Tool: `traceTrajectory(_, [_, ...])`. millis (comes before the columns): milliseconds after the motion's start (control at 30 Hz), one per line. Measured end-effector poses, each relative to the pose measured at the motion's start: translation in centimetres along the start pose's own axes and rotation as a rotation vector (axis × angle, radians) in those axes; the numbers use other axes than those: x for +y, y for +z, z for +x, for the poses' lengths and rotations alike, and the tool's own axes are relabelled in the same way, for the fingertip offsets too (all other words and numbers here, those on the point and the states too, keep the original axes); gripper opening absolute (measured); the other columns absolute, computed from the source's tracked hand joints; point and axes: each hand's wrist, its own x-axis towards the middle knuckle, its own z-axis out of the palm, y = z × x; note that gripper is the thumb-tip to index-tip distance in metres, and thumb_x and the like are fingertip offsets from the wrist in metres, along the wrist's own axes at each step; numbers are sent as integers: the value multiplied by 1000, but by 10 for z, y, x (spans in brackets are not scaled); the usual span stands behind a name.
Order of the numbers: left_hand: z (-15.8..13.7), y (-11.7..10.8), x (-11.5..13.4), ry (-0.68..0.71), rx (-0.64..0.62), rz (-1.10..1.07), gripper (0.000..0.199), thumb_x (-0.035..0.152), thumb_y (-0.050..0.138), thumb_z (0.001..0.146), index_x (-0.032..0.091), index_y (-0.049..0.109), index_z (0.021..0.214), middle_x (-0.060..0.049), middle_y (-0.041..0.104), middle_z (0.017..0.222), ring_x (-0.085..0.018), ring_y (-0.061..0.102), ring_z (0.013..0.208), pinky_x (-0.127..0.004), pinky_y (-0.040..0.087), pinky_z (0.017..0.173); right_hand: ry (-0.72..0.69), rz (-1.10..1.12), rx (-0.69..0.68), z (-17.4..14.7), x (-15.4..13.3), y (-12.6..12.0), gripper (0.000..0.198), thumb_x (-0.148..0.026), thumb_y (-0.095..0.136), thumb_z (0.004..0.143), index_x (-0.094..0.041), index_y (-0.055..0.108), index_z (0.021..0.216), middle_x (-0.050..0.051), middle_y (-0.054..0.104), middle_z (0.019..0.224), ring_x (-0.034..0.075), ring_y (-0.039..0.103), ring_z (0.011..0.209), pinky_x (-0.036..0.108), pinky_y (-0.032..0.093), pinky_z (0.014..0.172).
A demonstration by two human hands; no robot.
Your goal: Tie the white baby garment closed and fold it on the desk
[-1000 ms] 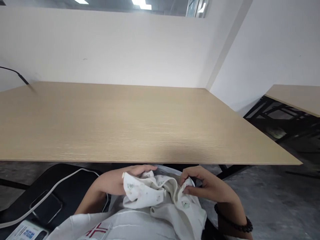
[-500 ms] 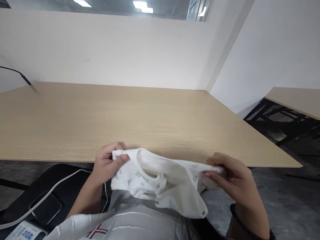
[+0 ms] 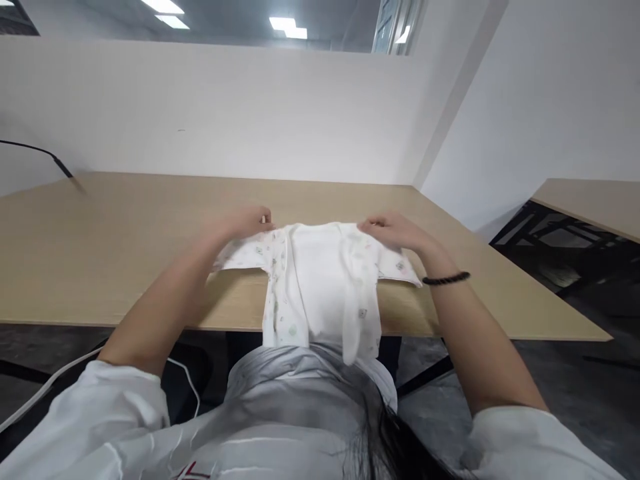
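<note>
A small white baby shirt (image 3: 323,280) with a faint printed pattern lies spread on the wooden table (image 3: 150,220), its front open and its lower hem hanging over the near edge. Both short sleeves stretch out to the sides. My left hand (image 3: 253,221) pinches the cloth at the top of the left shoulder, a little blurred. At the other shoulder, my right hand (image 3: 387,229) has its fingers closed on the fabric; a black band circles that wrist.
A white wall (image 3: 240,113) rises behind the table. On the far left a thin black rod (image 3: 63,167) reaches the tabletop. Another table (image 3: 595,203) stands to the right. A white cable (image 3: 55,377) runs below the near edge on the left.
Both hands have moved forward over the table with the shirt. Bunched up near my body before, it is now laid out with its sleeves and open front spread.
</note>
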Motion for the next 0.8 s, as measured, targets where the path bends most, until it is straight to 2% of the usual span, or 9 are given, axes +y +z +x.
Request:
traceTrajectory(67, [21, 18, -19, -22, -124, -28, 43, 60, 61, 73, 19, 65, 86, -10, 70, 94, -24, 61, 84, -28, 41, 69, 49, -32, -204, 28, 25, 10, 39, -53, 66, 82, -18, 55, 66, -4, 42, 58, 11, 37, 54, 26, 29, 51])
traceTrajectory(133, [25, 29, -36, -4, -220, -132, 47, 65, 62, 70, 20, 63, 81, -7, 69, 87, -22, 60, 79, -27, 42, 68, 85, 10, -356, 40, 48, 16, 38, -54, 73, 74, -18, 60, 72, -3, 48, 61, 12, 40, 56, 26, 32, 54])
traceTrajectory(233, [15, 26, -56, 52, -371, -255, 47, 66, 66, 65, 21, 62, 73, -3, 64, 75, -19, 56, 70, -27, 40, 66, 100, 114, -446, 38, 71, 14, 42, -56, 77, 65, -18, 65, 78, 0, 57, 70, 14, 48, 63, 27, 38, 60])
traceTrajectory(333, [7, 14, -69, 45, -469, -229, 46, 64, 72, 59, 21, 56, 62, -1, 57, 64, -17, 52, 61, -28, 38, 62, 77, 139, -434, 33, 77, 6, 42, -56, 78, 64, -19, 64, 76, 0, 56, 72, 14, 47, 65, 27, 38, 61])
traceTrajectory(467, [11, 8, -84, 21, -378, -214, 47, 66, 67, 63, 21, 56, 64, -3, 60, 66, -18, 54, 62, -28, 38, 60, 105, 38, -307, 41, 78, 5, 33, -51, 67, 78, -18, 62, 83, 0, 55, 74, 11, 42, 59, 26, 35, 56])
traceTrajectory(600, [21, 17, -92, -56, -184, -112, 49, 63, 66, 62, 20, 64, 85, -9, 70, 89, -24, 63, 81, -26, 43, 66, 177, -217, -92, 58, 73, 19, 20, -34, 60, 85, -17, 63, 96, 8, 65, 93, 17, 55, 74, 28, 40, 66])
traceTrajectory(700, [26, 24, -75, -58, -27, 2, 56, 62, 64, 64, 18, 64, 99, -14, 70, 111, -28, 64, 99, -28, 45, 73, 109, -389, 79, 67, 54, 31, 25, -34, 65, 82, -17, 63, 101, 15, 63, 113, 27, 53, 102, 33, 41, 79])
traceTrajectory(767, [28, 27, -52, 2, 28, 35, 54, 64, 56, 73, 18, 64, 100, -15, 69, 115, -29, 63, 101, -29, 45, 75, 7, -420, 87, 72, 33, 39, 29, -44, 64, 84, -18, 63, 98, 15, 63, 112, 28, 53, 103, 32, 40, 77])
traceTrajectory(800, [30, 27, -38, 22, 20, 39, 54, 66, 52, 76, 18, 65, 96, -14, 70, 112, -29, 64, 99, -30, 45, 74, -29, -401, 18, 73, 22, 43, 33, -51, 62, 84, -18, 63, 93, 13, 65, 104, 26, 56, 95, 31, 39, 73])
